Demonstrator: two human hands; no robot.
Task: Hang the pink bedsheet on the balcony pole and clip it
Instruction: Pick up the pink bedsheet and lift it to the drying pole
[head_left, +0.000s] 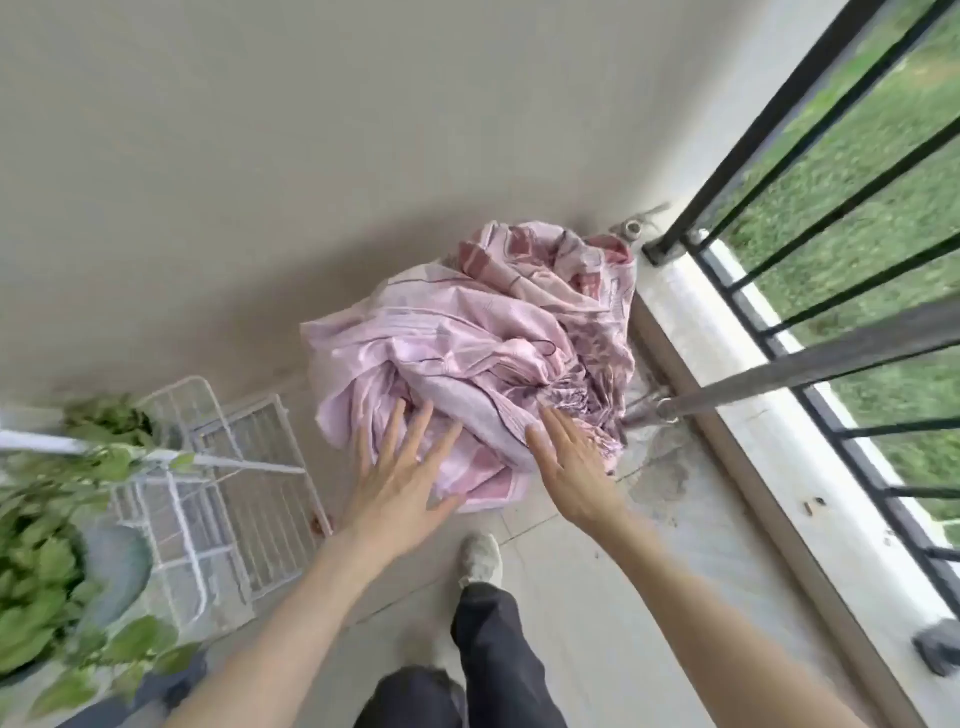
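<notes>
The crumpled pink patterned cotton bedsheet (467, 358) lies heaped on the balcony floor beside the grey metal pole (810, 364). Both the left hand (400, 473) and right hand (571, 467) are spread above it, nothing gripped. An edge should be found before lifting.

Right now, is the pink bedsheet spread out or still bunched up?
Bunched up. The pink bedsheet lies in a crumpled heap on the floor by the railing, with the left hand and right hand reaching toward it, fingers straight.

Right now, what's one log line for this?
stage: reaching | pink bedsheet: bunched on floor | left hand: open | right hand: open | pole: bare
</notes>
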